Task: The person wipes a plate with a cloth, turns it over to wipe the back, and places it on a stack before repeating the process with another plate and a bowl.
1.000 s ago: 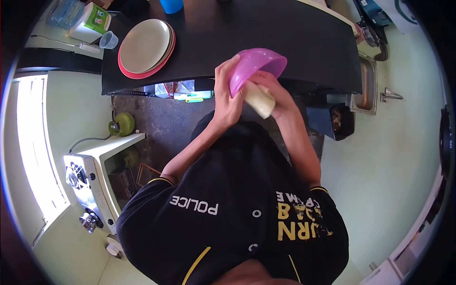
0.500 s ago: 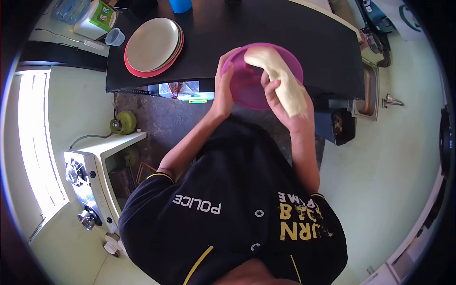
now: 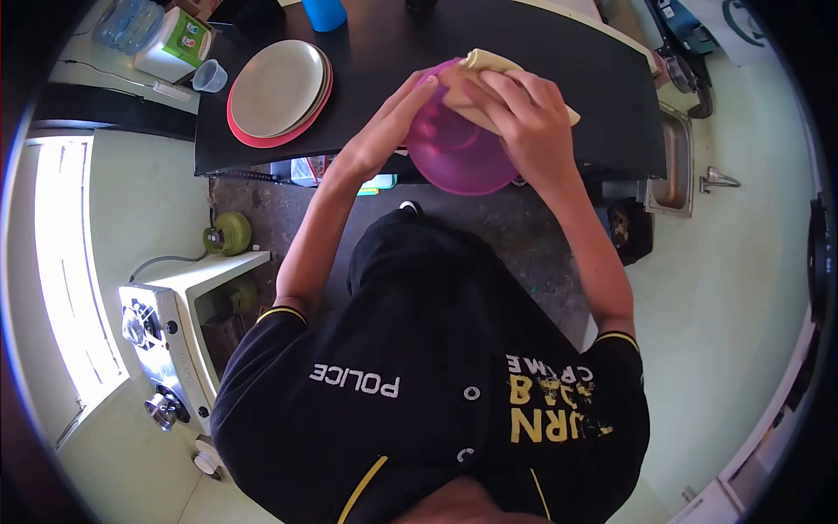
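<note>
Two hands work together just in front of the black shirt [image 3: 436,375], at the near edge of the dark tabletop [image 3: 567,87]. The left hand [image 3: 380,140] grips the rim of a pink plastic bowl [image 3: 454,153], fingers curled over its edge, and holds it tilted in the air above the tabletop's edge. The right hand [image 3: 524,122] is closed on a pale cloth [image 3: 489,65], pressing it against the bowl's far rim. The bowl looks light and stiff, probably smooth enough to slip if wet, so the rim is the sound place to take hold; the cloth is soft and bunches under the fingers. Farther left on the tabletop sits a stack of plates [image 3: 279,87], with a small clear cup [image 3: 209,76] beside it and a blue cup [image 3: 325,12] at the far edge. A steel sink [image 3: 674,166] lies to the right.
</note>
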Motion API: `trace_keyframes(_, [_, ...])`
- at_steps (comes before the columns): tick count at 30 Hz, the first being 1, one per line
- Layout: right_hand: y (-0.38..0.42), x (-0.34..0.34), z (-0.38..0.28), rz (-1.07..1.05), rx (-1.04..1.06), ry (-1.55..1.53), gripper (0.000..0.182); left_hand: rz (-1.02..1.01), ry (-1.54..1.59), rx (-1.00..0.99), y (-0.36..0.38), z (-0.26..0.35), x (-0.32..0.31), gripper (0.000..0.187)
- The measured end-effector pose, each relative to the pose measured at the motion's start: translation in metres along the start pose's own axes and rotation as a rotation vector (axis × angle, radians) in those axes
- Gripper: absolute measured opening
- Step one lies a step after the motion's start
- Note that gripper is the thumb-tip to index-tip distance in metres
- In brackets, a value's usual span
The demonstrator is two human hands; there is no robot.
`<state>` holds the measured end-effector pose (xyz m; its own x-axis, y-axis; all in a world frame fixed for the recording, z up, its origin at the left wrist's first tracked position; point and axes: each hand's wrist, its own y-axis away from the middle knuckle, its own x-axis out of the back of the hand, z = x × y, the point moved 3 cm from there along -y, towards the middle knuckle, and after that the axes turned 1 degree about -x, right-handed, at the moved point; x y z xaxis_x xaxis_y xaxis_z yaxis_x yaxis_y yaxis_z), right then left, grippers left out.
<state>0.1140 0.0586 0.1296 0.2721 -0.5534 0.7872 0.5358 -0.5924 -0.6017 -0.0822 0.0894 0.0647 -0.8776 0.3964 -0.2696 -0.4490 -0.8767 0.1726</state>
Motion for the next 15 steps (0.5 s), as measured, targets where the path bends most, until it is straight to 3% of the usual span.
trace_keyframes(2, [-0.005, -0.01, -0.003, -0.023, 0.004, 0.06, 0.037, 0.055, -0.018, -0.019, 0.007, 0.011, -0.006, 0.055])
trace_keyframes(5, [-0.006, -0.022, -0.009, -0.137, -0.033, -0.056, 0.036, 0.101, -0.066, -0.222, 0.003, 0.01, -0.012, 0.051])
trace_keyframes(9, [0.0, -0.03, -0.011, -0.415, -0.272, -0.398, 0.038, 0.165, 0.0, -0.242, -0.004, -0.01, -0.008, 0.049])
trace_keyframes(15, [0.02, -0.036, -0.022, -0.619, -0.456, -0.966, 0.04, 0.188, -0.04, -0.132, 0.013, -0.01, -0.014, 0.048])
